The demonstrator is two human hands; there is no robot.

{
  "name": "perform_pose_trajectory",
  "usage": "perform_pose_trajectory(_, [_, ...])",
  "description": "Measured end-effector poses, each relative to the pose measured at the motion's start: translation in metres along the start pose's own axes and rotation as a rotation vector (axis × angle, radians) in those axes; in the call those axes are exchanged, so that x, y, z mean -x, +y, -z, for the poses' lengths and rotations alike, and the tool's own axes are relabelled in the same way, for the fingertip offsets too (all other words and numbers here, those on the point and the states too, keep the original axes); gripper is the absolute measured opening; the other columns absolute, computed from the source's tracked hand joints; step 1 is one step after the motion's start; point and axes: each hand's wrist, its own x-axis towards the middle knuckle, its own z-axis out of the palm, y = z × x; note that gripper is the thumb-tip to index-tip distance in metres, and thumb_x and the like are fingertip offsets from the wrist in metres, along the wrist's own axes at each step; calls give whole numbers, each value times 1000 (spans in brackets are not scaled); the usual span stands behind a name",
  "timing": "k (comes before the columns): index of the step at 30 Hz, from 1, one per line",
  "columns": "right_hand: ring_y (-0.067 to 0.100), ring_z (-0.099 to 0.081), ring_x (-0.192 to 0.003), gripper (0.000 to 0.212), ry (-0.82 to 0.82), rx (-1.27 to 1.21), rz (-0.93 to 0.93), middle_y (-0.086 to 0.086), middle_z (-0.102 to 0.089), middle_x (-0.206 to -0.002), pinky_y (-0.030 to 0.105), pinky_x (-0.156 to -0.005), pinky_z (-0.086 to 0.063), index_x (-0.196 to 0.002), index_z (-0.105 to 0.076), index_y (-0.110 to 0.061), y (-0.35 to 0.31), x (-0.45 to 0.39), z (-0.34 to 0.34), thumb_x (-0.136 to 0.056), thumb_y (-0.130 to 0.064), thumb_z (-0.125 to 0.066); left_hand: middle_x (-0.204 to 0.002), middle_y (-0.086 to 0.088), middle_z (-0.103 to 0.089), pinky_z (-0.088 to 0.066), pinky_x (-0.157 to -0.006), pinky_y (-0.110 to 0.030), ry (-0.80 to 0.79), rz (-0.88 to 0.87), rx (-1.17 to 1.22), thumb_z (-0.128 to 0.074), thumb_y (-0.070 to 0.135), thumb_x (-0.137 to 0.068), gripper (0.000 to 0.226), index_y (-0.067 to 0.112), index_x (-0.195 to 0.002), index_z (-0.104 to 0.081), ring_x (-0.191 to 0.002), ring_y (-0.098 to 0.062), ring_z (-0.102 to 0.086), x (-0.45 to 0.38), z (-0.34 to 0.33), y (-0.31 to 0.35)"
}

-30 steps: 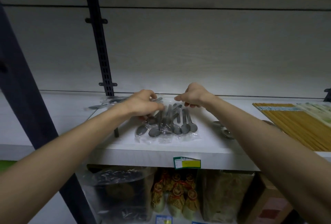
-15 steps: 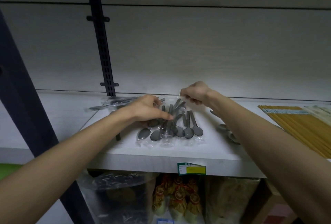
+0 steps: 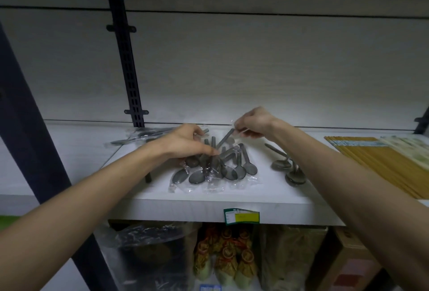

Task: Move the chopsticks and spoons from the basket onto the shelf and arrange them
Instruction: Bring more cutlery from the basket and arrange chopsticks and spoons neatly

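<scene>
Grey metal spoons in clear plastic sleeves (image 3: 214,165) lie in a loose heap on the white shelf (image 3: 267,200), handles crossing, bowls towards the front edge. The left hand (image 3: 185,143) rests on the heap, fingers curled down over the handles. The right hand (image 3: 254,122) pinches the top of one sleeve, its spoon handle tilted up off the pile. This looks like the arranging step: one spoon being teased out of the tangle. Two loose spoons (image 3: 287,167) sit just to the right, yellow chopsticks (image 3: 380,163) further right. No basket in view. Next calls for lifting that spoon free and laying it parallel with its neighbours.
</scene>
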Motion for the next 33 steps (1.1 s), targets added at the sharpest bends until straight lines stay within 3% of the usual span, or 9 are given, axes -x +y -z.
perform_pose_trajectory(6, [14, -46, -60, 27, -258, 206, 49, 8, -65, -85, 24, -51, -30, -107, -76, -2, -4, -1, -24, -91, -22, -69, -100, 0, -67, -52, -97, -42, 88, -64, 56, -85, 36, -77, 67, 16, -133, -54, -95, -16, -65, 5, -4, -6])
perform_pose_trajectory(9, [17, -56, -72, 28, -126, 393, 115, 5, -69, -92, 25, -61, -43, -116, -72, -7, -1, -11, -24, -93, -22, -66, -114, 4, -62, -51, -98, -42, 172, -60, -35, -78, 51, -81, 68, 18, -136, -55, -105, -17, -61, 6, -9, -11])
perform_pose_trajectory(11, [23, -63, -93, 39, -51, 591, 108, 4, -69, -108, 28, -81, -50, -116, -70, -10, 4, -18, -18, -87, -36, -75, -125, 3, -60, -50, -100, -42, 206, -71, -71, -70, 66, -79, 78, 21, -140, -52, -112, -17, -58, 11, -13, -10])
perform_pose_trajectory(13, [24, -63, -96, 50, -92, 633, 24, 4, -69, -105, 30, -80, -50, -108, -72, -11, 5, -19, -18, -79, -51, -78, -137, 1, -56, -49, -102, -45, 205, -95, -126, -64, 79, -74, 93, 23, -145, -47, -121, -20, -56, 18, -16, -11])
perform_pose_trajectory(19, [22, -57, -61, 38, -48, 447, -62, 10, -71, -79, 24, -50, -39, -95, -74, -1, 7, -24, -23, -74, -30, -85, -134, 3, -57, -45, -93, -37, 178, -186, -293, -58, 72, -84, 67, 29, -135, -54, -118, -17, -50, 31, -24, -16])
perform_pose_trajectory(22, [18, -47, -46, 14, 36, 331, -55, 8, -62, -65, 21, -45, -35, -79, -74, -6, 7, -25, -19, -73, -16, -81, -128, 3, -58, -45, -93, -38, 178, -188, -366, -51, 70, -90, 61, 26, -132, -56, -114, -18, -50, 32, -27, -16])
perform_pose_trajectory(25, [18, -52, -53, 13, 168, 77, 24, 9, -64, -70, 23, -47, -38, -76, -67, -12, 2, -25, -12, -79, -16, -79, -127, 1, -59, -45, -95, -41, 200, -163, -365, -49, 68, -92, 58, 25, -129, -59, -118, -23, -50, 29, -32, -15])
perform_pose_trajectory(29, [10, -62, -57, 18, 244, -110, 62, 0, -71, -78, 21, -48, -41, -96, -68, -14, -11, -15, 4, -81, -10, -78, -129, 0, -60, -43, -95, -41, 211, -122, -292, -54, 65, -92, 52, 23, -121, -63, -122, -27, -48, 22, -40, -9])
perform_pose_trajectory(33, [16, -66, -73, 33, 203, 64, 64, 6, -73, -92, 26, -55, -49, -108, -65, -10, -7, -11, 11, -84, -26, -80, -137, 0, -56, -41, -98, -40, 181, -109, -262, -55, 65, -91, 54, 26, -129, -60, -129, -28, -46, 20, -40, -6])
